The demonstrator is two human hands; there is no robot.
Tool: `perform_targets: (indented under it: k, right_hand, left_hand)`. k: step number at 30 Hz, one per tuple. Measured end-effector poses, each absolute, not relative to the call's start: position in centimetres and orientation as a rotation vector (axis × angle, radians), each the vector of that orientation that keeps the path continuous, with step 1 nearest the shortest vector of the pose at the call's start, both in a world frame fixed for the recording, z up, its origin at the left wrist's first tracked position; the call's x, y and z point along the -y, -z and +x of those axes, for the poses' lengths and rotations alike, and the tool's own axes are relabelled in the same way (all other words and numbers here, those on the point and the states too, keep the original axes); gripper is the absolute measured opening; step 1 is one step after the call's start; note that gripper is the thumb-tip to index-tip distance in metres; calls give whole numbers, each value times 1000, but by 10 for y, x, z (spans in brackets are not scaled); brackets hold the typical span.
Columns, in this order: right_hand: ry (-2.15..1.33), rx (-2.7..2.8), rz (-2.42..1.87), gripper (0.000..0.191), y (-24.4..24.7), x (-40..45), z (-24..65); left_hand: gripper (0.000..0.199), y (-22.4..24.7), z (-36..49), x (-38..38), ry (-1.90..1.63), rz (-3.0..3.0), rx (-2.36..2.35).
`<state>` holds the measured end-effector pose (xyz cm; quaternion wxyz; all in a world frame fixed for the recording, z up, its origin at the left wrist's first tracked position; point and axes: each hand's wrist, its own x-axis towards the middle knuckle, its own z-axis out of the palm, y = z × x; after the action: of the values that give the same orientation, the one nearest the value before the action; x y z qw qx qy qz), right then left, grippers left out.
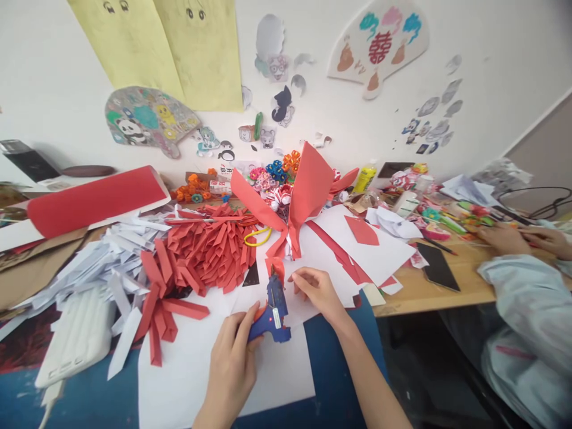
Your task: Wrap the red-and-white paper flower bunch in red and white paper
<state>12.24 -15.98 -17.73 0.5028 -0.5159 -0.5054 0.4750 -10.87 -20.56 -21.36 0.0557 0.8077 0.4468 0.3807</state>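
My left hand is wrapped round the handle of a blue hot glue gun, its nozzle pointing away from me. In front of the nozzle lies a small curved red paper piece, partly hidden by the gun. My right hand is just right of the gun, fingers loosely bent and a little apart, with nothing visible in them. Just beyond stands a bouquet-like arrangement with large red paper petals and small flowers inside. White paper sheets lie beneath my hands.
Folded red paper strips and white paper strips are heaped on the left, beside a white power bank with a cable. Yellow-handled scissors lie near the bouquet. A dark phone and a co-worker's hands are to the right.
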Motion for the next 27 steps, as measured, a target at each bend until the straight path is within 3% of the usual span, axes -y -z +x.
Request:
perform_targets:
  k: [27]
  right_hand:
    - [-1113, 1211, -1234, 28, 190, 158, 128]
  left_hand:
    - [47, 220, -109, 208, -1176, 2554, -1190]
